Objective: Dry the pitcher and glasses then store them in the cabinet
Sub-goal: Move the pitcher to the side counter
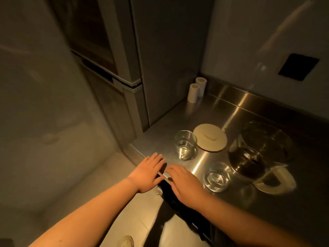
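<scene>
Our left hand (148, 172) and right hand (185, 182), both spread flat, reach the dark cloth (166, 188) hanging at the counter edge (142, 154); drying seems unstarted, so next we grasp it.

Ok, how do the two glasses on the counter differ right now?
The far glass stands beside the round lid, further from the person; the near glass stands at the counter's front, next to the pitcher. The right hand is much closer to the near glass than to the far glass. Both are clear, upright, and untouched.

Dim, warm yellow light; glare streaks the steel counter (231, 107); edges blurred.
</scene>
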A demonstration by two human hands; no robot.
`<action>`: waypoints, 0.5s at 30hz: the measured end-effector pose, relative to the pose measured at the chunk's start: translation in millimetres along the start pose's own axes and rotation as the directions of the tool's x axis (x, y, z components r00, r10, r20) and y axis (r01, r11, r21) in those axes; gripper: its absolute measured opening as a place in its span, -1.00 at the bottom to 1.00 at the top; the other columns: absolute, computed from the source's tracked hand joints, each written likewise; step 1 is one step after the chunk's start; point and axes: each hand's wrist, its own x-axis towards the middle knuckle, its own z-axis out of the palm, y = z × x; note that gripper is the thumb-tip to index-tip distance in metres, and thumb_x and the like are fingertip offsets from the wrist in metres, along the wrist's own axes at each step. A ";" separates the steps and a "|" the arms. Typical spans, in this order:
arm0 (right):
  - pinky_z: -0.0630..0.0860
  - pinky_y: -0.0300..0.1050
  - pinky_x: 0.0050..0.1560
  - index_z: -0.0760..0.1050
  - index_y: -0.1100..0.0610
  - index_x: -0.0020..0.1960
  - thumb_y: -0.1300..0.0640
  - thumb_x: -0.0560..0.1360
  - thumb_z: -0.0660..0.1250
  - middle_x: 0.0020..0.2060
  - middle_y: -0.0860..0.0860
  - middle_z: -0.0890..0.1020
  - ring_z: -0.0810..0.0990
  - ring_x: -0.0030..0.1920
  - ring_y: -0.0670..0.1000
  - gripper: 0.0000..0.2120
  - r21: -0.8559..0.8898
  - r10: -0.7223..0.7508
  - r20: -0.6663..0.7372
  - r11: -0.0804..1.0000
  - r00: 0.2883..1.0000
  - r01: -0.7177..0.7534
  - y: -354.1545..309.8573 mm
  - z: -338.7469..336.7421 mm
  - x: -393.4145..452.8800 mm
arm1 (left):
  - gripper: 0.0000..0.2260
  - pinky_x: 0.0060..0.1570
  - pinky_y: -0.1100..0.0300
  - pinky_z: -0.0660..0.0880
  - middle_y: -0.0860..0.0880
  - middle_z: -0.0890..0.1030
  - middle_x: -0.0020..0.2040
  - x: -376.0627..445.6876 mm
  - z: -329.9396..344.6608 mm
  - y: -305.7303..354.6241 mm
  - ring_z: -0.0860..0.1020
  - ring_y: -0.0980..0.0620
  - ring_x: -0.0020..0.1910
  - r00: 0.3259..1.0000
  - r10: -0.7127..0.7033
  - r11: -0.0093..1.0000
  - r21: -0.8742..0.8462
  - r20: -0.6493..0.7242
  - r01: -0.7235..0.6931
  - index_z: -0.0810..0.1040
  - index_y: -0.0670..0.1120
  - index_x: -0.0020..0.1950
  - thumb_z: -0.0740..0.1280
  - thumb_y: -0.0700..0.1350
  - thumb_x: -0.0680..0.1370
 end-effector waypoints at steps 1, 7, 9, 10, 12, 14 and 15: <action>0.26 -0.14 0.32 0.23 0.12 0.41 0.14 0.55 0.15 0.36 0.02 0.31 0.28 0.34 0.02 -0.57 -0.018 0.059 0.034 0.998 0.998 -0.059 -5.5 13.5 15.1 | -0.40 0.46 0.06 -0.16 -0.10 -0.10 0.57 -1.7 2.0 -17.1 -0.16 -0.07 0.53 0.999 -0.026 1.000 0.009 0.037 0.026 -0.11 -0.08 0.56 0.02 0.16 0.62; -0.07 -0.16 0.44 0.02 0.10 0.52 0.09 0.57 0.16 0.51 0.05 0.05 0.00 0.50 0.02 -0.42 -0.058 0.369 0.034 0.928 0.929 -0.367 -24.8 72.6 91.6 | -0.44 0.46 -0.02 -0.10 -0.14 -0.11 0.56 14.1 8.7 -110.0 -0.14 -0.13 0.53 0.991 0.029 0.994 0.104 0.130 -0.043 -0.11 -0.09 0.55 0.01 0.08 0.64; -0.16 -0.17 0.43 -0.03 0.09 0.53 0.06 0.57 0.14 0.52 0.04 0.01 -0.04 0.50 0.02 -0.41 -0.078 0.433 0.030 0.899 0.901 -0.430 -28.0 84.9 106.2 | -0.45 0.46 -0.03 -0.11 -0.13 -0.11 0.56 25.5 9.1 -132.6 -0.14 -0.12 0.53 0.987 0.083 0.990 0.099 0.137 -0.097 -0.12 -0.08 0.55 0.02 0.07 0.64; -0.19 -0.17 0.42 -0.05 0.07 0.53 0.03 0.58 0.12 0.53 0.04 -0.02 -0.06 0.51 0.02 -0.40 -0.089 0.464 0.029 0.884 0.885 -0.460 -28.5 89.2 112.8 | -0.44 0.46 -0.03 -0.11 -0.12 -0.12 0.56 31.3 8.4 -142.2 -0.15 -0.11 0.53 0.984 0.110 0.988 0.091 0.140 -0.124 -0.12 -0.06 0.55 0.03 0.06 0.64; -0.21 -0.15 0.43 -0.08 0.04 0.53 -0.02 0.58 0.10 0.53 0.03 -0.05 -0.09 0.51 0.02 -0.39 -0.105 0.523 0.035 0.849 0.851 -0.518 -28.7 94.8 124.4 | -0.44 0.46 -0.03 -0.12 -0.12 -0.14 0.56 42.1 6.4 -157.8 -0.17 -0.11 0.53 0.969 0.185 0.976 0.084 0.163 -0.200 -0.13 -0.05 0.56 0.04 0.06 0.64; -0.17 -0.10 0.45 -0.10 0.02 0.53 -0.06 0.59 0.06 0.53 0.02 -0.09 -0.13 0.51 0.02 -0.41 -0.098 0.585 0.045 0.809 0.809 -0.580 -28.8 97.9 133.7 | -0.45 0.46 -0.02 -0.14 -0.11 -0.16 0.56 53.1 7.2 -168.1 -0.18 -0.10 0.52 0.949 0.254 0.959 0.081 0.185 -0.273 -0.13 -0.04 0.56 0.04 0.05 0.65; -0.17 -0.09 0.45 -0.11 0.00 0.53 -0.08 0.60 0.04 0.53 0.01 -0.10 -0.14 0.51 0.01 -0.41 -0.097 0.605 0.037 0.794 0.795 -0.600 -27.3 98.8 137.9 | -0.45 0.46 -0.02 -0.15 -0.10 -0.17 0.56 59.5 7.5 -172.0 -0.18 -0.09 0.52 0.940 0.288 0.948 0.081 0.182 -0.306 -0.14 -0.04 0.56 0.03 0.05 0.65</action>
